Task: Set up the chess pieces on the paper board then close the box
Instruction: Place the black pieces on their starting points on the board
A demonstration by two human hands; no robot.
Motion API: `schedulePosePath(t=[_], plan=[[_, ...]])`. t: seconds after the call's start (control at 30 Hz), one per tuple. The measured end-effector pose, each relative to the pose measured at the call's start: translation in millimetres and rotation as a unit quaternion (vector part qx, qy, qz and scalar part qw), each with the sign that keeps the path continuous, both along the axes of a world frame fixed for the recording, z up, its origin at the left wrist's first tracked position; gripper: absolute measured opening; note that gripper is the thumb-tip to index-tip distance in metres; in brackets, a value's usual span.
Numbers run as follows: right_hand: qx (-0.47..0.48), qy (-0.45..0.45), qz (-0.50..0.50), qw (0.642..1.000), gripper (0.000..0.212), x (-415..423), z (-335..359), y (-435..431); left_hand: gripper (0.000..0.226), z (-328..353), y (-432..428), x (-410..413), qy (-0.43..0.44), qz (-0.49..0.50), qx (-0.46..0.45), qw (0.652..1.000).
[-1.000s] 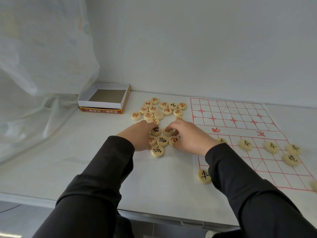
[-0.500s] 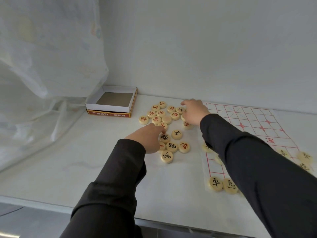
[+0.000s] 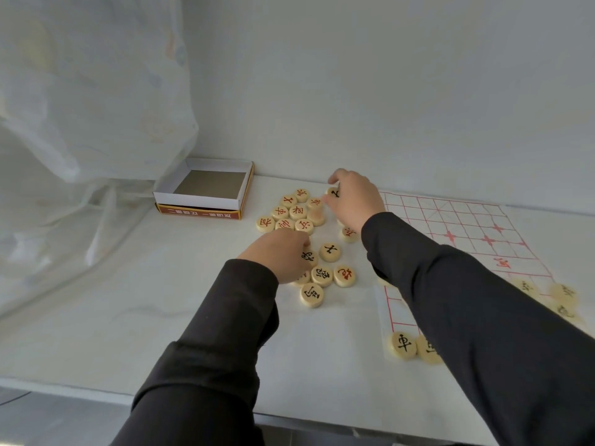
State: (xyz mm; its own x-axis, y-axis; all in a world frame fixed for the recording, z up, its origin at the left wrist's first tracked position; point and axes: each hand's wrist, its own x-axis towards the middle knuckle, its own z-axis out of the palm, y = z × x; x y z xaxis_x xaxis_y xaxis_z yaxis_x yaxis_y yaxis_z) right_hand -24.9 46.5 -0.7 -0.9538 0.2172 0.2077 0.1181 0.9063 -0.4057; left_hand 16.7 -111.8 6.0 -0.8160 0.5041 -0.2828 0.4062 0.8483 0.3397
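White cardboard box (image 3: 206, 198), red-yellow side, sits open at left by the wall. Your left hand (image 3: 277, 256) curls over round pale wooden discs (image 3: 297, 212) w/ red/black characters; grip can't tell. Your right hand (image 3: 354, 201) pinches a black-marked disc (image 3: 334, 192), raised beside the white red-gridded paper board (image 3: 467, 226).

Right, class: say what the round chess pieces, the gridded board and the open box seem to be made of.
Chess pieces: likely pale wood, possibly plastic; smooth cream discs with painted black or red characters.
Gridded board: thin matt paper, lying flat as a sheet, red lines printed.
Open box: cardboard, by its thin white folded walls, grey-brown floor and red printed outside.
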Motion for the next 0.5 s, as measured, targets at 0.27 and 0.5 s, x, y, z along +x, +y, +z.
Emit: schedulePosePath(t=[0.27,0.5], plan=[[-0.310,0.032,-0.052,0.949,0.025,97,23,14,0.044,-5,12,20,0.128,0.025,-0.027,0.991],[-0.338,0.059,-0.069,0.937,0.017,163,31,42,0.038,-5,54,64,0.176,-0.017,0.084,0.981]])
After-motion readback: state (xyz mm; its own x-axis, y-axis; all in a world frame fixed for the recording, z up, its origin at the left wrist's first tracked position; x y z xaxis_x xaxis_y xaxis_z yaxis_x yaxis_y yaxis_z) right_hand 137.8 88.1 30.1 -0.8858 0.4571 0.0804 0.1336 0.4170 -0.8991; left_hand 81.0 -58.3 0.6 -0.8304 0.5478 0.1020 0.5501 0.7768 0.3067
